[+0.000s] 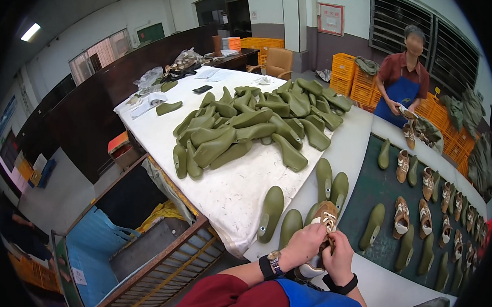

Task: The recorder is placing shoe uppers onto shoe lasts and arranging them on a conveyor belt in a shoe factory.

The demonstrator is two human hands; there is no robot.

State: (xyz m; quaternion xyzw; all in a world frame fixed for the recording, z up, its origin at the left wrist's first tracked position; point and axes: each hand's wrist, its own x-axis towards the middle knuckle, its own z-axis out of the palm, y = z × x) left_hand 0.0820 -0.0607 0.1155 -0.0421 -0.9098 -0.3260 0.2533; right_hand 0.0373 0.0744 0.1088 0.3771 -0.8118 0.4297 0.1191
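Observation:
Close to my body, a brown sneaker (325, 210) with white stripes and laces stands with its toe pointing away from me. My left hand (305, 245) is closed on it from the left, fingers at the lacing. My right hand (338, 256) pinches at the same lacing from the right, but the fingertips partly hide what they grip. Part of the shoe's heel end shows under my wrists. Just left of the sneaker lie green shoe lasts (291, 226), and another last (271, 213) lies further left. More lasts (324, 178) lie just beyond its toe.
A big heap of green lasts (250, 120) covers the middle of the white table (234, 195). To the right, a green conveyor belt (345, 226) carries rows of sneakers and lasts. Across it, a person in a blue apron (400, 94) handles a shoe. A rusty-framed cart (146, 267) stands left.

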